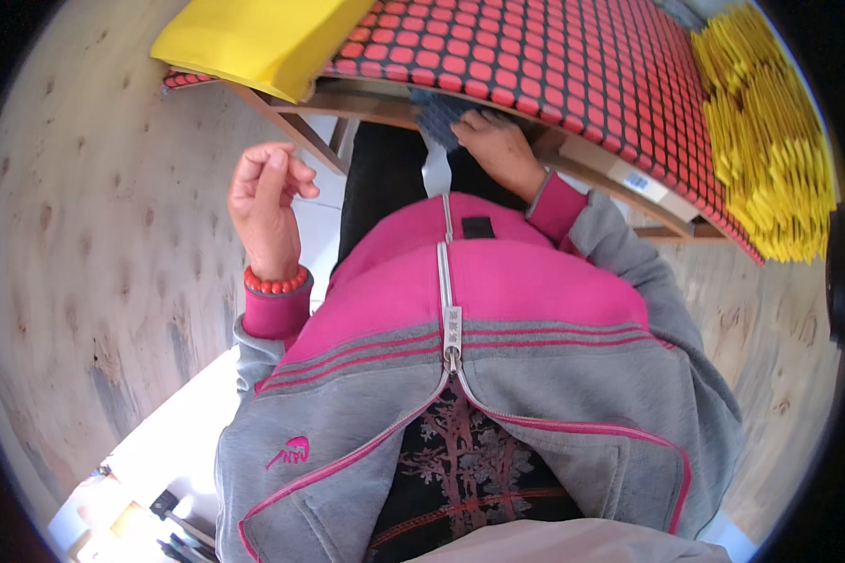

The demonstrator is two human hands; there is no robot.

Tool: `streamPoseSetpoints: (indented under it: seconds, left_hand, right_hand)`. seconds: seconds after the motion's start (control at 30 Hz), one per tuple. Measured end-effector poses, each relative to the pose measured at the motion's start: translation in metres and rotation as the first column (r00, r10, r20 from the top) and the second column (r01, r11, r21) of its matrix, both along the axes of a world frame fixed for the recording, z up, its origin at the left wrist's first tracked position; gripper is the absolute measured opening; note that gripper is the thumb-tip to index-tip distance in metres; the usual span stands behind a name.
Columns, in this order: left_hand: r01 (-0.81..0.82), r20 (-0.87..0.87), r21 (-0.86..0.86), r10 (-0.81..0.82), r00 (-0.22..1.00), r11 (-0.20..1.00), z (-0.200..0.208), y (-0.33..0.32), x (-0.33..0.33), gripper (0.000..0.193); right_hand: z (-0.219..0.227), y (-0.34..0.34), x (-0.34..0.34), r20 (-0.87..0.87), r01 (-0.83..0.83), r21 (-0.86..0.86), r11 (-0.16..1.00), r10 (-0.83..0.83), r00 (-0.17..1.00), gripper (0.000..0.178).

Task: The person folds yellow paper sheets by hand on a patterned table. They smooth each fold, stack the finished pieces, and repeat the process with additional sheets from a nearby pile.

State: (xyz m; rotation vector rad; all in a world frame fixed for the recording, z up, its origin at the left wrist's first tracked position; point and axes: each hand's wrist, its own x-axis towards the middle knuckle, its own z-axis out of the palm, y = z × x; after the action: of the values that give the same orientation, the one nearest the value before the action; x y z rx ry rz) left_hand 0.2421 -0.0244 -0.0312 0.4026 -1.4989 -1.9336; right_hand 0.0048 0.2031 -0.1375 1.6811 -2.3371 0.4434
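Note:
My left hand [263, 202], a red bead bracelet [275, 281] at its wrist, is raised left of my lap. Its fingers curl in toward the thumb, and nothing shows in them. Under the front edge of the table, my right hand [499, 150] has its fingers closed on a dark blue, textured cloth [434, 114]. The cloth hangs over my dark trousers, partly hidden by the table edge. A pale, shiny strip [437, 172] lies just below it; I cannot make out what it is.
The table has a red-and-black patterned cover [535, 56]. A large yellow packet [253, 42] overhangs its left front edge. Several yellow packets [765, 141] are stacked at the right. A box with a white label [640, 181] sits beneath the tabletop. Wooden panels [94, 235] stand at the left.

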Motion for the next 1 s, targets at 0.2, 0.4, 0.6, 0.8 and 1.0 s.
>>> streamPoseSetpoints:
  seconds: [0.2, 0.4, 0.6, 0.8, 1.0]
  left_hand:
    - [-0.101, -0.006, -0.06, 0.101, 0.995, 0.993, 0.004, -0.028, 0.002, 0.015]
    - [-0.261, -0.07, -0.177, 0.253, 0.965, 0.949, 0.017, -0.06, -0.001, 0.014]
    - [-0.263, -0.119, -0.458, 0.235, 0.965, 0.849, 0.044, -0.085, -0.027, 0.016]
    - [-0.033, -0.055, -0.755, -0.013, 0.998, 0.654, 0.06, -0.119, -0.061, 0.024]
    - [0.051, 0.014, -0.733, -0.06, 0.998, 0.678, 0.056, -0.123, -0.064, 0.026]
  right_hand:
    - [0.005, -0.007, -0.008, 0.043, -0.093, -0.014, 0.996, 0.093, 0.995, 0.008]
    - [-0.015, -0.018, -0.022, 0.032, 0.076, -0.074, 0.994, -0.073, 0.997, 0.009]
    - [0.002, -0.021, -0.015, 0.205, 0.233, 0.162, 0.959, -0.264, 0.942, 0.021]
    - [0.108, -0.019, 0.021, 0.341, -0.239, 0.218, 0.946, 0.155, 0.927, 0.016]
    - [0.214, -0.091, 0.023, 0.303, -0.613, -0.085, 0.786, 0.606, 0.735, 0.013]
